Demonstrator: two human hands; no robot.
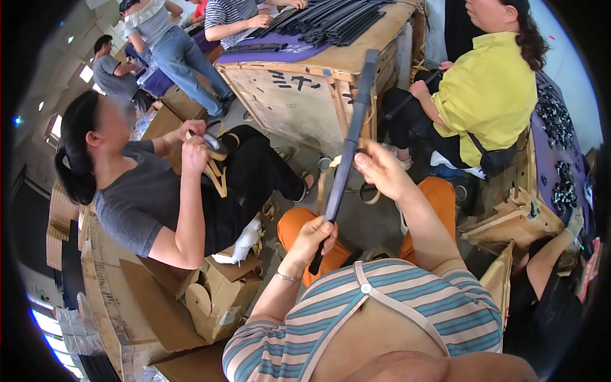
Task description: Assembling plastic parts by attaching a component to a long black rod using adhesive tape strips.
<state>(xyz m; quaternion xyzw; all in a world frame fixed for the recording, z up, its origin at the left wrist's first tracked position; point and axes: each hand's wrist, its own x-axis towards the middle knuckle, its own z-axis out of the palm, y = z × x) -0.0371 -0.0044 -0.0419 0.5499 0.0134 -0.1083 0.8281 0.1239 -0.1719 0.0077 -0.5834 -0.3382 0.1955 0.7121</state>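
A long, narrow dark bar (356,127) slants upward in front of me, its far end near the wooden crate. My left hand (312,239) is closed around its lower part. Close to the bar's middle, my right hand (385,170) pinches what looks like a thin tan strip. More of that tan strip (321,188) hangs down on the left side of the bar. Where the strip passes behind the bar, it is hidden. Both hands are above my orange trouser legs (436,197).
A wooden crate (286,95) ahead carries piles of dark bars (331,22). At left a seated person (149,204) handles a tape roll; at right sits another in yellow (490,95). Cardboard boxes (223,293) stand at lower left. Small black parts (563,184) lie on a purple-covered bench.
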